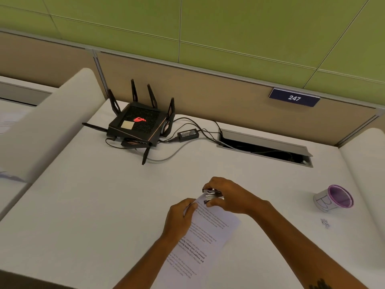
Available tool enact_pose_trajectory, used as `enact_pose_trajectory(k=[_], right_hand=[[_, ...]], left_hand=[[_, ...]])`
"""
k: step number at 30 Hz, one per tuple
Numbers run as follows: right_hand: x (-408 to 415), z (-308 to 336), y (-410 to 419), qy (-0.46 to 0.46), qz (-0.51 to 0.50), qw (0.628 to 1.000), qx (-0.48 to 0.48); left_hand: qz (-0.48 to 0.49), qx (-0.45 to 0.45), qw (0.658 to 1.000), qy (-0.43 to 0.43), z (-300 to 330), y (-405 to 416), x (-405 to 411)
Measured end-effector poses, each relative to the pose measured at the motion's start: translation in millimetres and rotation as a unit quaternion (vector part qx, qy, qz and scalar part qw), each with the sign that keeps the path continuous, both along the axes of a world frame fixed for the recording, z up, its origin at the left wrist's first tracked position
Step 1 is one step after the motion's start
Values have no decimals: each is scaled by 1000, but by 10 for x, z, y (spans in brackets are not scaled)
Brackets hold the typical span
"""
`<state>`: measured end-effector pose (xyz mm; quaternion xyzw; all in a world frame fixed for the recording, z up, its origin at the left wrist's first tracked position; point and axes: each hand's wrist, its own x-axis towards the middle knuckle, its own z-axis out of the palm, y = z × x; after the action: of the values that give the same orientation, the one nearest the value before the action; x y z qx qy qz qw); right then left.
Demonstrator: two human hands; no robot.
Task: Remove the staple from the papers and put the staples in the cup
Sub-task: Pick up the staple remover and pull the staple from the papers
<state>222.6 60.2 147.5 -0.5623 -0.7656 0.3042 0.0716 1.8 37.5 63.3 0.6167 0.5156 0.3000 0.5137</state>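
Observation:
A stack of printed papers (210,232) lies on the white desk (93,205) in front of me. My left hand (179,220) pinches the papers' top left edge near the corner. My right hand (227,195) grips a black and metal staple remover (211,195), whose jaws sit at the papers' top corner. The staple itself is hidden under the jaws. A paper cup (333,199) with a purple inside stands at the right of the desk, well apart from both hands. A few small loose staples (325,223) lie on the desk just in front of the cup.
A black router (137,126) with antennas stands at the back left, with its power brick (188,134) and cables trailing to an open cable tray (264,148) in the desk. White side dividers (48,126) bound the desk left and right.

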Motion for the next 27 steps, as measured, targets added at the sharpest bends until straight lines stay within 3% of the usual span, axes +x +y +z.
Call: enact_pose_trajectory(k=[7,27], right_hand=[[-145,121,-37,-65,32,997,9],[-359,270,-81,-131,75,988,22]], left_hand=[[-19,23,999,16,-12,-28,-82],[-48,79,995,27,-86,0,-188]])
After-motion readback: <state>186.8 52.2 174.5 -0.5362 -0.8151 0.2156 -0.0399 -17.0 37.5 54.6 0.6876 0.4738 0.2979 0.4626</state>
